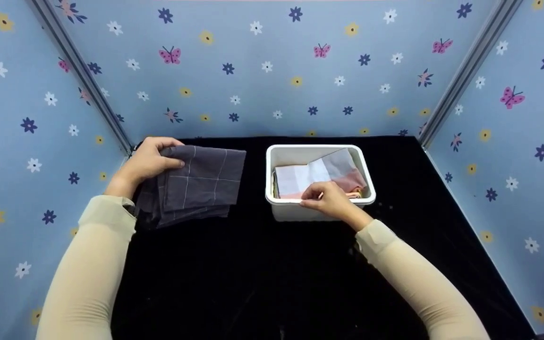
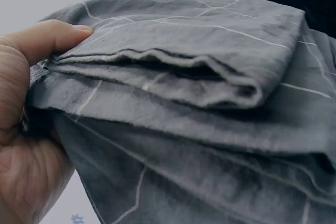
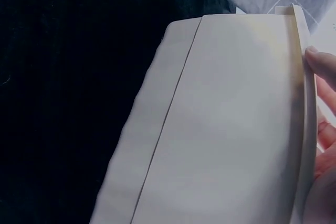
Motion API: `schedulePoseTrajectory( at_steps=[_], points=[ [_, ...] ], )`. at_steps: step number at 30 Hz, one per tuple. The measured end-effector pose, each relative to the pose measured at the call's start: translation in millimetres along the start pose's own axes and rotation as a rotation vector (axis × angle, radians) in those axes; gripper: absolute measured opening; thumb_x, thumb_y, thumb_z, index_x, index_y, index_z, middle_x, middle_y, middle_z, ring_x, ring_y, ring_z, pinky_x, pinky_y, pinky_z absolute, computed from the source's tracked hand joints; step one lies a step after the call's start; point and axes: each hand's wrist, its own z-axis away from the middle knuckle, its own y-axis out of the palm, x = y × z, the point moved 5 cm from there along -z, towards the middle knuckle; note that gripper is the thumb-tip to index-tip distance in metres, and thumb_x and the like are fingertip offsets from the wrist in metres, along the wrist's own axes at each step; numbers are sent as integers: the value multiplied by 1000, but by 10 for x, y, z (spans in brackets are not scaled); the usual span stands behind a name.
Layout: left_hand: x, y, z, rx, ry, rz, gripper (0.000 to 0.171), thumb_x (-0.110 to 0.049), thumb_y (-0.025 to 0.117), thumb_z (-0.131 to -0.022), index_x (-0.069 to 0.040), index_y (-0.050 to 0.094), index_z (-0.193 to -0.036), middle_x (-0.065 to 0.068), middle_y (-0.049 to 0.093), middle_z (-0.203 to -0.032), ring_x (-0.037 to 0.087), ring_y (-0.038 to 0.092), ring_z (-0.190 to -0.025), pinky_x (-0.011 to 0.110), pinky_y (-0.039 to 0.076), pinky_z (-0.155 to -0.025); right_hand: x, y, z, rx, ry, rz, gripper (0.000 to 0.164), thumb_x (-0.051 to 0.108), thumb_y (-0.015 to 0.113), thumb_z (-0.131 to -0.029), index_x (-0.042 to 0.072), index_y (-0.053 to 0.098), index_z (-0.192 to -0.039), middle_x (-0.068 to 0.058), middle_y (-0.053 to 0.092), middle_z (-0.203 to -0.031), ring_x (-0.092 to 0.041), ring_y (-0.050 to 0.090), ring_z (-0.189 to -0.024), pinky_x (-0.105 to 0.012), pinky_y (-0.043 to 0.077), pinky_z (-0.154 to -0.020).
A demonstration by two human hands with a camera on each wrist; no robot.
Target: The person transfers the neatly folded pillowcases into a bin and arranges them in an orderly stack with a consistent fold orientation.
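My left hand [image 1: 151, 158] grips a folded dark grey cloth [image 1: 206, 177] with thin white check lines. Its thumb lies on top, and several loose layers hang below in the left wrist view [image 2: 184, 124]. To the right stands a white plastic bin [image 1: 305, 212]. At the bin's near rim, my right hand [image 1: 331, 200] pinches the edge between thumb and fingers. The right wrist view shows the thumb [image 3: 321, 64] on the outer side of the rim. Inside the bin lies a folded cloth [image 1: 317, 172] in white, grey and pinkish checks.
Black fabric [image 1: 253, 274] covers the table under the bin. Blue panels [image 1: 262, 71] printed with flowers and butterflies stand at the back and both sides, joined by grey metal posts [image 1: 470, 71]. More folded fabric edges [image 1: 275, 184] show at the bin's left inner wall.
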Motion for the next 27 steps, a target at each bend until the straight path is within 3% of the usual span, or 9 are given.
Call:
schedulePoseTrajectory(
  at_steps=[5, 14, 21, 24, 27],
  points=[
    [-174, -33, 13, 56, 18, 15, 40, 0, 86, -87, 3, 76, -125, -18, 73, -97, 4, 68, -81, 18, 56, -76, 7, -19, -3, 22, 1, -19, 10, 12, 88, -91, 4, 81, -92, -9, 80, -86, -5, 63, -75, -21, 53, -74],
    [-458, -107, 31, 57, 93, 11, 37, 4, 89, -83, 7, 77, -117, -17, 74, -95, 5, 67, -81, 17, 56, -74, 32, -33, -19, 45, 6, -17, 12, 12, 87, -91, 3, 80, -94, -9, 78, -86, -5, 62, -77, -22, 53, -75],
    [-674, -192, 68, 112, 101, -10, 36, 6, 87, -83, 5, 78, -118, -13, 73, -98, 8, 66, -83, 18, 56, -75, 123, -40, -73, 14, -1, -74, 28, 12, 88, -90, -3, 77, -111, -15, 76, -95, -12, 66, -83, -22, 56, -77],
    [-768, -219, 90, 139, 84, -12, 33, 7, 87, -82, 3, 79, -114, -10, 74, -98, 10, 66, -82, 21, 57, -74, 189, -33, -99, -7, -3, -119, 38, 11, 89, -89, -4, 74, -121, -23, 75, -106, -25, 73, -92, -31, 61, -84],
    [-862, -232, 102, 167, 76, -14, 31, 7, 86, -82, 2, 79, -111, -9, 74, -98, 10, 66, -82, 22, 58, -73, 249, -16, -133, -38, -10, -198, 48, 8, 90, -87, -5, 70, -129, -27, 73, -116, -38, 74, -103, -48, 64, -93]
  ],
)
